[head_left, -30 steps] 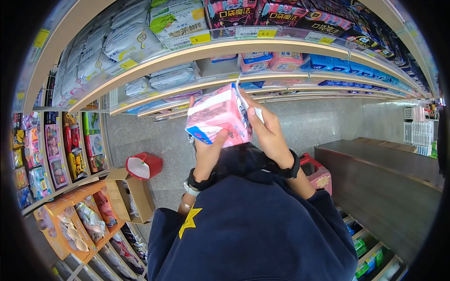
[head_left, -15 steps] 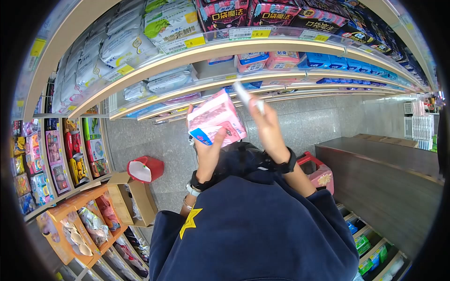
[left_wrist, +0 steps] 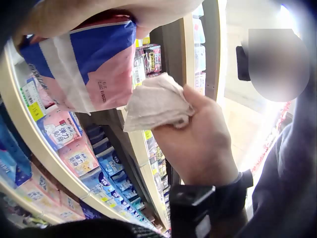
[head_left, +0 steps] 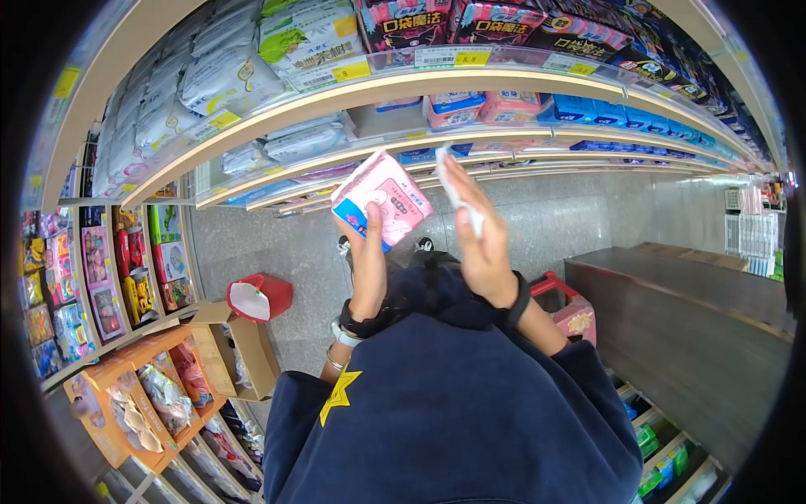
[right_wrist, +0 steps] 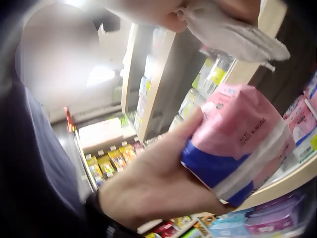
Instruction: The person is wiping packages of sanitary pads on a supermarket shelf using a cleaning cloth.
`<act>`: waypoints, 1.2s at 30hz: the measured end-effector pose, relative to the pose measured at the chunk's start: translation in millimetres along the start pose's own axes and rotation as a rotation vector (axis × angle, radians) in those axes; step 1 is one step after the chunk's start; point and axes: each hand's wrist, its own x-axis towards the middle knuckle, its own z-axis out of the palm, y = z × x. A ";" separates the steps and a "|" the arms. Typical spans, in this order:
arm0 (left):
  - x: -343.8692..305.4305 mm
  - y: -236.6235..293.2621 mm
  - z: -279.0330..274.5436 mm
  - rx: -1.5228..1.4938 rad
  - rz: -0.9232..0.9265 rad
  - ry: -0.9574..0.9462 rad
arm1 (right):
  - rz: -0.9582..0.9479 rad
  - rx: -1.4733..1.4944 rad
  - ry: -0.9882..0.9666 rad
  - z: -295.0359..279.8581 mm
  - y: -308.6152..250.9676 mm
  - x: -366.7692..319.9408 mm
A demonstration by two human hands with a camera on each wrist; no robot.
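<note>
In the head view my left hand [head_left: 367, 273] grips a pink and blue soft pack of sanitary pads [head_left: 401, 197], thumb across its printed front. The pack is held up in front of the shelves; the left wrist view shows a pale strip over its blue and pink end [left_wrist: 111, 89]. To the right of the pack, apart from it, my right hand [head_left: 489, 260] holds a folded white cloth [head_left: 447, 176]. The cloth [left_wrist: 156, 104] is bunched near the thumb in the left wrist view. In the right wrist view the left hand [right_wrist: 153, 178] wraps the pack from below.
Shelves ahead carry white packs [head_left: 222, 80], pink-and-black boxes [head_left: 403, 25] and blue packs [head_left: 579, 109]. On the floor stand a red bin [head_left: 273, 296], and a red basket [head_left: 579, 315] at my right. A cardboard box [head_left: 252, 361] is at left, a dark counter [head_left: 672, 290] at right.
My right hand with the cloth has come away from the side of the pack to the right. My left hand has turned the pack so its printed front faces up.
</note>
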 end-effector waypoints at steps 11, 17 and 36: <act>2.2 27.1 5.5 -0.300 -0.273 -0.156 | -0.326 -0.484 -0.351 42.8 -4.8 -15.5; 16.4 26.0 8.2 -0.417 -0.099 -0.030 | 0.055 0.157 -0.569 6.8 0.3 -28.2; -0.9 28.6 25.2 -0.534 -0.536 0.103 | -0.214 -0.533 -0.209 37.3 8.1 -6.5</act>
